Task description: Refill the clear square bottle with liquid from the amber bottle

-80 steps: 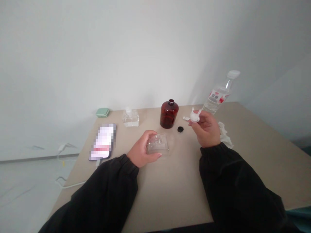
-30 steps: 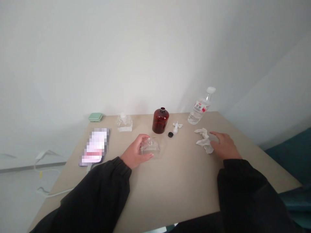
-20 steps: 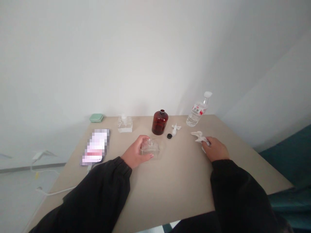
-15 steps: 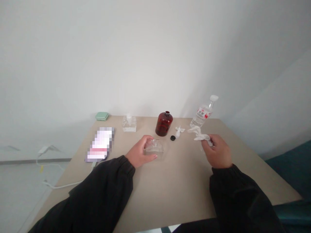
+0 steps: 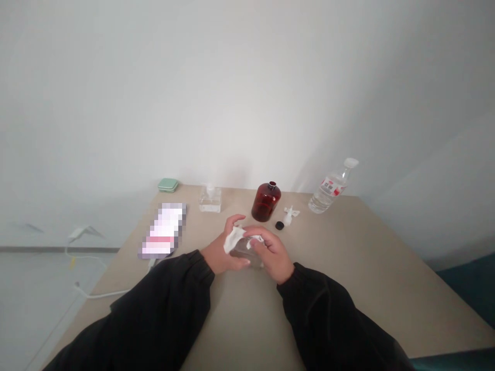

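My left hand (image 5: 221,251) wraps around a small clear glass bottle (image 5: 244,248) standing on the beige table (image 5: 348,268) in front of me. My right hand (image 5: 270,251) presses a crumpled white tissue (image 5: 233,238) onto the top of that bottle, fingers closed on the tissue. The bottle is mostly hidden by both hands and the tissue.
Behind my hands stand a dark red bottle (image 5: 266,201) with an open neck, its small black cap (image 5: 279,225), a white pump nozzle (image 5: 289,213) and a second clear glass bottle (image 5: 210,199). A plastic water bottle (image 5: 333,186) stands far right. A phone (image 5: 164,237) and green case (image 5: 167,184) lie left.
My right hand set down the white nozzle, reached right, picked up the tissue and brought it left onto the bottle. My left hand stayed on the bottle.
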`<action>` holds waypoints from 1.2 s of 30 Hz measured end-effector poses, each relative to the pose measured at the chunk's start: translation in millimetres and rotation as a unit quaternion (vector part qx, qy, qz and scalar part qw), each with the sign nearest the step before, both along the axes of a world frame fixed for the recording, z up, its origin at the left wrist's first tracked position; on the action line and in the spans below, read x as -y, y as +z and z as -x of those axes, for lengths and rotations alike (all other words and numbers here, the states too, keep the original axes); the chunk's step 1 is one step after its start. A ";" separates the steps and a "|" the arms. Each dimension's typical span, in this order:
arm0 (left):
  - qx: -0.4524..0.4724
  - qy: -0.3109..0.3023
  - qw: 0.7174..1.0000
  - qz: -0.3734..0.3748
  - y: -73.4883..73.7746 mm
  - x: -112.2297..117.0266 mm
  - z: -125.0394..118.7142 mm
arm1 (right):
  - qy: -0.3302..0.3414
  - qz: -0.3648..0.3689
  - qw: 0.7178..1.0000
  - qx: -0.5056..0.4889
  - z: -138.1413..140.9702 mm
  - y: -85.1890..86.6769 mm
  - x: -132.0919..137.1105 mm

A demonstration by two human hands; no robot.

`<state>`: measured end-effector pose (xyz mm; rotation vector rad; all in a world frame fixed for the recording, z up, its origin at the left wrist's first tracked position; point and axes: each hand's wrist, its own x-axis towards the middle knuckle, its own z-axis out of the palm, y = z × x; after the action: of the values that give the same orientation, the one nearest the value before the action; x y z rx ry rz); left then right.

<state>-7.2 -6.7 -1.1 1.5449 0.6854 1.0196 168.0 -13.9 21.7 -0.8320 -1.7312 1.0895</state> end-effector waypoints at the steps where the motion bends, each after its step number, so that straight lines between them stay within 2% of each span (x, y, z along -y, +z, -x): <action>1: 0.026 -0.024 0.999 0.030 1.1 -0.3 0.2 | 0.004 0.032 0.999 -0.022 -0.8 0.4 0.0; 6: 0.124 -0.143 0.968 0.168 7.7 -1.5 1.9 | 0.065 0.187 0.972 -0.128 -1.0 -1.7 -0.1; 8: 0.117 -0.162 0.960 0.195 9.3 -1.1 1.9 | 0.097 0.240 0.953 -0.156 -0.4 -3.1 0.9; 10: 0.113 -0.151 0.962 0.196 8.6 -1.0 1.2 | 0.105 0.257 0.946 -0.168 0.0 -3.0 1.5; 12: 0.121 -0.119 0.969 0.181 5.3 -1.3 -0.1 | 0.077 0.225 0.959 -0.152 -0.4 -1.1 1.0; 15: 0.109 -0.040 0.988 0.099 0.2 -1.3 -1.8 | 0.017 0.135 0.988 -0.078 -1.6 2.8 -0.6; 19: 0.003 0.071 0.997 -0.024 2.7 2.5 -4.6 | -0.060 0.026 0.998 0.016 -0.2 3.5 -0.5; 22: -0.109 0.181 0.971 -0.111 7.6 5.8 -8.8 | -0.108 -0.052 0.990 0.071 4.7 -0.2 0.4; 24: -0.184 0.249 0.936 -0.167 8.7 6.8 -11.8 | -0.135 -0.085 0.983 0.088 9.0 -2.9 0.9; 26: -0.239 0.288 0.903 -0.211 7.5 6.8 -13.7 | -0.155 -0.099 0.978 0.094 12.7 -4.5 1.4; 29: -0.262 0.300 0.888 -0.231 4.3 5.9 -13.1 | -0.166 -0.100 0.977 0.087 13.0 -2.9 1.6; 32: -0.242 0.271 0.909 -0.205 3.1 5.2 -8.2 | -0.205 -0.090 0.971 0.086 -2.1 4.4 -2.0; 34: -0.227 0.235 0.928 -0.180 3.8 5.1 -3.9 | -0.281 -0.087 0.949 0.116 -24.5 11.4 -8.5; 36: -0.214 0.210 0.941 -0.158 4.5 5.1 -0.5 | -0.376 -0.093 0.904 0.180 -55.3 17.9 -18.2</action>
<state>-6.7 -11.8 3.4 1.9826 1.2425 1.1546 223.3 4.4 39.5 -1.4768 -1.5341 0.2524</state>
